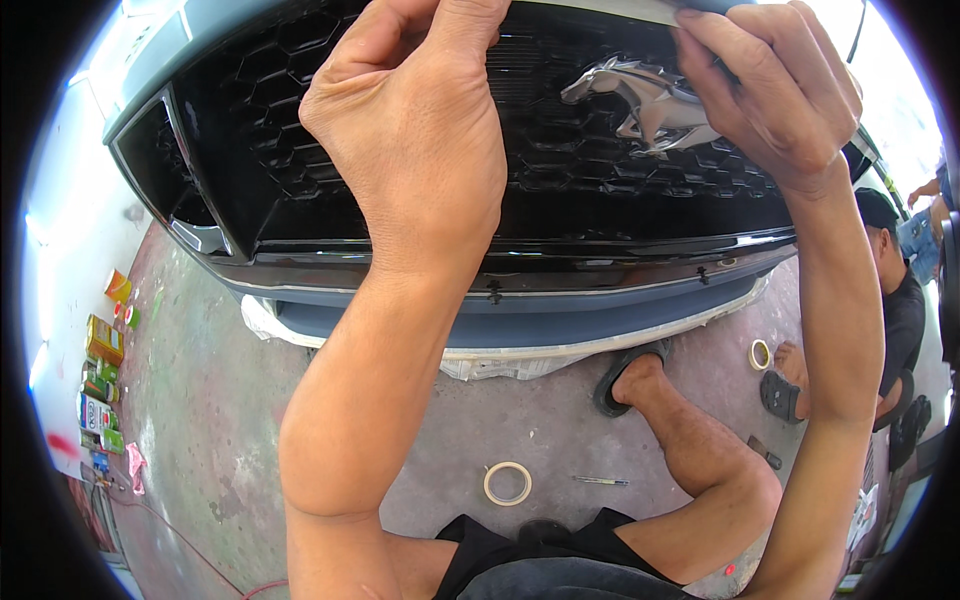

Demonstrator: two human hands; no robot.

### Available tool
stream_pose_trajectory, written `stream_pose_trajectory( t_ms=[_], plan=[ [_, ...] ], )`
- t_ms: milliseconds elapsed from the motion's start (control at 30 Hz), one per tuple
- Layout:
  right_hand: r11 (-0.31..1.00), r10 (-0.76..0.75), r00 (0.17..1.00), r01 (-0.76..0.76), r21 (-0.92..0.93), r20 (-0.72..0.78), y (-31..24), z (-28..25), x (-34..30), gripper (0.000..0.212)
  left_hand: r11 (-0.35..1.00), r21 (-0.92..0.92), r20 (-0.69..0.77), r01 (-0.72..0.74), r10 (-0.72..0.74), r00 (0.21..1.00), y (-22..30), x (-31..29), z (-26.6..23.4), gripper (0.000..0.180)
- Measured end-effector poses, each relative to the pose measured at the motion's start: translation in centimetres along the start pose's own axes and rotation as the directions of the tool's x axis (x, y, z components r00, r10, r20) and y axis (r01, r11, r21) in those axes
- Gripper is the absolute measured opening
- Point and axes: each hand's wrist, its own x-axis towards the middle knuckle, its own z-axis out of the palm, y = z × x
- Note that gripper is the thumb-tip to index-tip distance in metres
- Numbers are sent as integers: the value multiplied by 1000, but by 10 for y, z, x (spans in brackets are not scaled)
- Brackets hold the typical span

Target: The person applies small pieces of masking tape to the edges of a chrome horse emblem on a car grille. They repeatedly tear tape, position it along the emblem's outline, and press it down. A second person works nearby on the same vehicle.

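Note:
My left hand [415,130] is raised before the black front grille [540,210] of a car, its fingers curled and closed. The upper edge of the view cuts off its thumb tip, so what it pinches is hidden. Between my hands runs a pale strip of masking tape [620,9], along the grille's top edge. My right hand [785,85] pinches the strip's right end between thumb and forefinger. Just left of that hand, a silver horse emblem [650,108] sits on the honeycomb mesh.
Masking tape rolls lie on the floor, one [487,484] between my legs and another [751,354] farther right. A pen [602,481] lies nearby. Cans [104,340] line the left wall above a red hose [185,540]. A person [900,310] in black sits at right.

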Motion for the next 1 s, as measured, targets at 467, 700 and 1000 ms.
stream_pose_trajectory(
  t_ms=[467, 700, 1000],
  plan=[
    [999, 37, 996, -37, 5, -80, 1, 7, -4, 12, 1000, 8, -30, 15, -15, 999, 5, 0, 2, 14],
    [998, 63, 997, -62, 24, -53, -2, 5, -4, 13, 999, 16, -50, 42, -41, 998, 5, 1, 4, 13],
    [998, 50, 999, -49, 34, -18, -2, 3, -3, 14, 994, 32, -117, 101, -96, 988, 8, -1, 10, 13]
  ],
)
